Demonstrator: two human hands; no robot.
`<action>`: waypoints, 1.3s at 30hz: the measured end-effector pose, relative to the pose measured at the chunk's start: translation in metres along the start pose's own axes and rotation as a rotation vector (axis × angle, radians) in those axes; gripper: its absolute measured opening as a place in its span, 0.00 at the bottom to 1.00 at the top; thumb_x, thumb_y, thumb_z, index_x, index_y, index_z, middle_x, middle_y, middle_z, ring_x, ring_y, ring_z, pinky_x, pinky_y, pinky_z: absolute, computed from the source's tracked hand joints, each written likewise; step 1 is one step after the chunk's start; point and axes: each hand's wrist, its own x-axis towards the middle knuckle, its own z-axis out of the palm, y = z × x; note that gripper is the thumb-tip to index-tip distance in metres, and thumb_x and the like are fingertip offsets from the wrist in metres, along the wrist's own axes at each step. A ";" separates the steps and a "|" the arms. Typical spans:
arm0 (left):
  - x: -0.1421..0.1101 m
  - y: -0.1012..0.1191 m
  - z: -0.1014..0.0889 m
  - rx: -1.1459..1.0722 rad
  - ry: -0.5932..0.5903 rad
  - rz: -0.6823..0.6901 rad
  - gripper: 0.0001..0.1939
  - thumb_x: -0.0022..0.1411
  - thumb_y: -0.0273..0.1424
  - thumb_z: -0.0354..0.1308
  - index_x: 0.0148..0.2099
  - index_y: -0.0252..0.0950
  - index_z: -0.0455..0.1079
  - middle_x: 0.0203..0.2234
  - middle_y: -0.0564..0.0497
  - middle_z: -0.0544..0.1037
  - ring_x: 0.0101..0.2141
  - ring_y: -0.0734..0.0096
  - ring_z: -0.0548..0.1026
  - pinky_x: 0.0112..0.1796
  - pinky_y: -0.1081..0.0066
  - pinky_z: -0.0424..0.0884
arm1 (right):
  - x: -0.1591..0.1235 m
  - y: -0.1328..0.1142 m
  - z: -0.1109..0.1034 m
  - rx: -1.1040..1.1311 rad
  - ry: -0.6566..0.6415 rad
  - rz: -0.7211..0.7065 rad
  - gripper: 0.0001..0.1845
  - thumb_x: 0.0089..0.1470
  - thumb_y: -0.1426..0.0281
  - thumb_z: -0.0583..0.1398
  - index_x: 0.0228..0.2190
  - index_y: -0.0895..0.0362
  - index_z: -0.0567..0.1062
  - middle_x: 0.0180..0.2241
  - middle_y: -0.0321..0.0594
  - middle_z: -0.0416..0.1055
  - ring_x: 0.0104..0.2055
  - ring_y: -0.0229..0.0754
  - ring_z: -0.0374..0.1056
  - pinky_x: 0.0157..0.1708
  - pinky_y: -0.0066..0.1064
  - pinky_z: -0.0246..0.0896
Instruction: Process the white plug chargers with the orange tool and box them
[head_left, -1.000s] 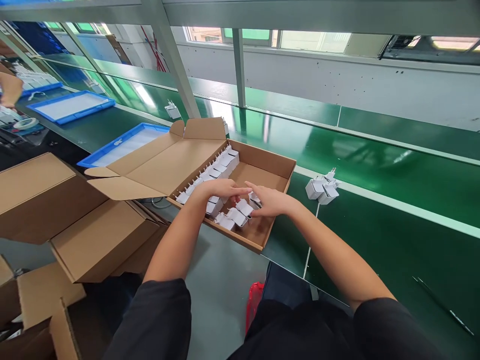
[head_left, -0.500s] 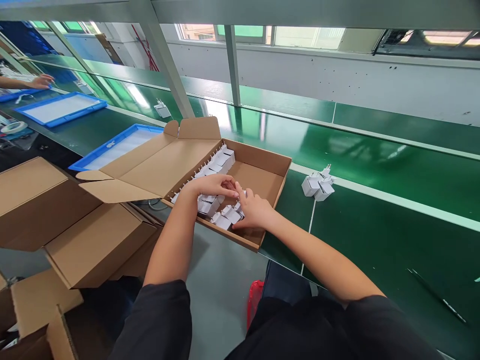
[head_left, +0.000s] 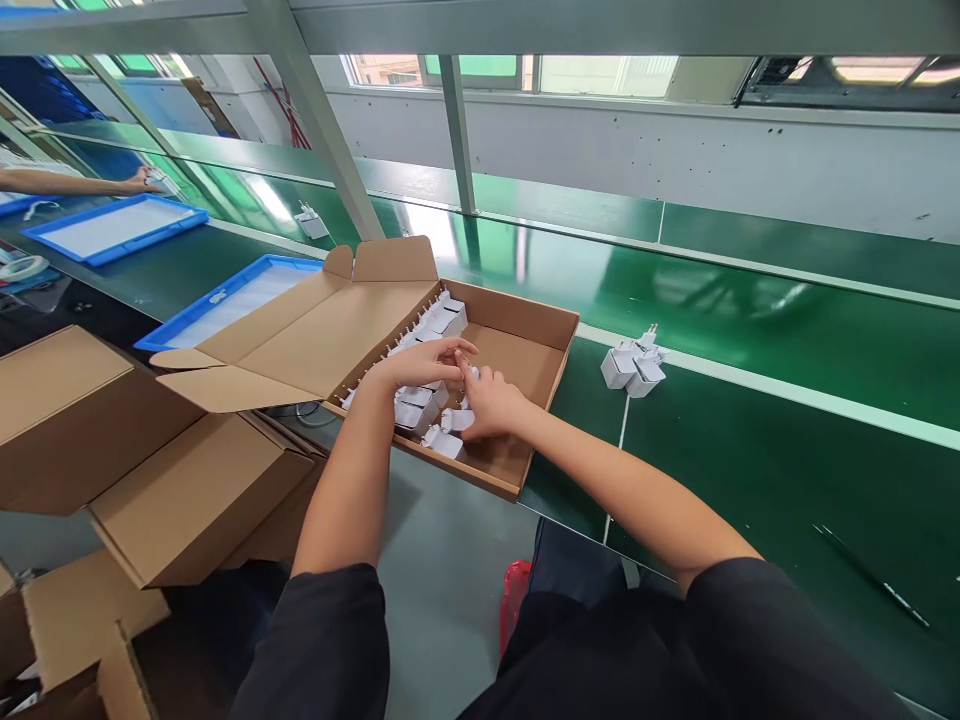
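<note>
An open cardboard box (head_left: 525, 372) holds several white plug chargers (head_left: 446, 318), packed in rows along its left side with metal pins upward. Above these rows reaches my left hand (head_left: 424, 362), fingers bent and a little apart, tips meeting my right hand; nothing shows in its grasp. My right hand (head_left: 493, 402) is down in the box, its fingers closed around a white charger (head_left: 466, 403) that they mostly hide. Closer to the front wall, a charger (head_left: 442, 441) sits beside my right fingertips.
A cluster of white chargers (head_left: 634, 362) stands on the green bench (head_left: 720, 440) to the right. A thin dark pen-like tool (head_left: 874, 578) lies near the bench edge. Blue trays (head_left: 124, 228) and a co-worker's hand (head_left: 141, 181) are at left. Cardboard cartons (head_left: 195, 490) stand lower left.
My right hand has shifted slightly left and up, towards the packed rows, and a charger near it has moved. At far left, the co-worker's hand has reached right to a white item.
</note>
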 end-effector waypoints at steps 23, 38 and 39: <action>0.002 0.006 -0.001 0.264 0.420 0.003 0.30 0.59 0.54 0.53 0.56 0.42 0.72 0.40 0.49 0.82 0.42 0.58 0.78 0.46 0.67 0.72 | -0.165 0.142 -0.033 0.231 0.517 0.742 0.66 0.45 0.58 0.65 0.70 0.57 0.30 0.55 0.55 0.65 0.53 0.59 0.68 0.46 0.44 0.67; 0.005 -0.001 0.004 0.143 0.609 0.041 0.20 0.64 0.42 0.51 0.51 0.38 0.73 0.35 0.49 0.82 0.37 0.63 0.79 0.44 0.68 0.72 | -0.111 0.068 -0.044 -0.001 0.584 0.217 0.38 0.60 0.56 0.60 0.65 0.58 0.57 0.67 0.57 0.55 0.70 0.60 0.49 0.65 0.52 0.52; 0.005 -0.002 0.004 0.115 0.671 0.046 0.20 0.64 0.41 0.50 0.51 0.37 0.73 0.34 0.49 0.82 0.35 0.64 0.79 0.43 0.68 0.72 | -0.099 0.046 -0.045 0.026 0.424 0.008 0.34 0.60 0.58 0.60 0.63 0.55 0.61 0.63 0.53 0.62 0.68 0.57 0.55 0.64 0.49 0.56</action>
